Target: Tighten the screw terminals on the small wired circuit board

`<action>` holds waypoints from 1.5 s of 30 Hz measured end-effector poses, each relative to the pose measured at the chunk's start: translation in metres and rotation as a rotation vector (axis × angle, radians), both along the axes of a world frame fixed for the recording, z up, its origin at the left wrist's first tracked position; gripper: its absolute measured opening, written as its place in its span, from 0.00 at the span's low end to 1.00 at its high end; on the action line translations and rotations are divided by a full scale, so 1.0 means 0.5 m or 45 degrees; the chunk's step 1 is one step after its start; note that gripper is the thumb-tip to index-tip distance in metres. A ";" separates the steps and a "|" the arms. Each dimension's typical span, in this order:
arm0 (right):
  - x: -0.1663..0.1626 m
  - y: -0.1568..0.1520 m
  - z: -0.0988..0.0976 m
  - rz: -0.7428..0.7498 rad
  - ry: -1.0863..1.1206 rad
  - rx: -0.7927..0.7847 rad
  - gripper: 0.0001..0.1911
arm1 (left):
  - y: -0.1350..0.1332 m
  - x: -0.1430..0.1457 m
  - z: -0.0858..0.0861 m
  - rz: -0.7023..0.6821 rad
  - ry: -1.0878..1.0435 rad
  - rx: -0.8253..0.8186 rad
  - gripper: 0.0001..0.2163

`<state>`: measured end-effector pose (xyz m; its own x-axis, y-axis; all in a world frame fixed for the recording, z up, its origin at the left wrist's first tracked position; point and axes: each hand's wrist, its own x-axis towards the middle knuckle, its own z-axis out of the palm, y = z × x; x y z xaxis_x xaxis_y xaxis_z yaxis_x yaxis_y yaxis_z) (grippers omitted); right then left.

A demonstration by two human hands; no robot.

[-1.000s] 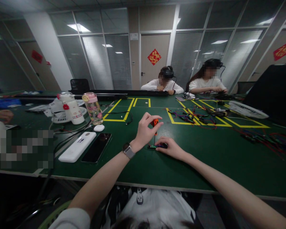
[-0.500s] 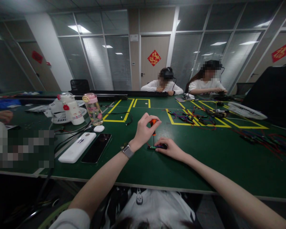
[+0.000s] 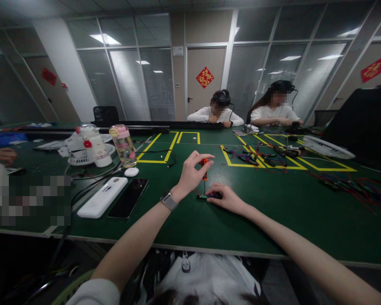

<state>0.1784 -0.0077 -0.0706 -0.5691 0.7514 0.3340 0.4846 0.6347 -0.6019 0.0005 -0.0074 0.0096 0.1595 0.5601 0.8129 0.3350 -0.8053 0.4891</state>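
My left hand [image 3: 192,170] is closed around the orange-and-black handle of a screwdriver [image 3: 205,174]. The screwdriver stands upright, its thin shaft pointing down at a small green circuit board [image 3: 202,196] on the table. My right hand [image 3: 224,197] grips the right end of that board, pressing it on the tabletop; a dark part shows between the fingers. Whether the tip sits in a screw is too small to tell.
Left of my hands lie a black phone [image 3: 128,198], a white power bank [image 3: 103,197] and a white earbud case [image 3: 131,172]. Behind them stand a pink-lidded bottle [image 3: 123,146] and a white bottle [image 3: 98,147]. Wired boards [image 3: 352,184] lie at right. Two people sit opposite.
The fingers of my left hand have shifted slightly on the screwdriver handle. My right hand and the circuit board stay in place.
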 end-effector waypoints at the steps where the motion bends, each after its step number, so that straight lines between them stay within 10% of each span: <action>1: 0.000 0.000 0.000 0.004 0.000 -0.001 0.06 | 0.000 0.000 -0.001 -0.016 0.003 -0.020 0.08; 45: 0.002 0.001 0.001 0.007 -0.019 0.019 0.06 | -0.005 0.005 -0.002 -0.073 -0.009 -0.004 0.07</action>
<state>0.1793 -0.0074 -0.0703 -0.5780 0.7432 0.3370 0.4900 0.6463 -0.5850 0.0032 -0.0098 0.0084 0.1858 0.5529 0.8123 0.2854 -0.8214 0.4939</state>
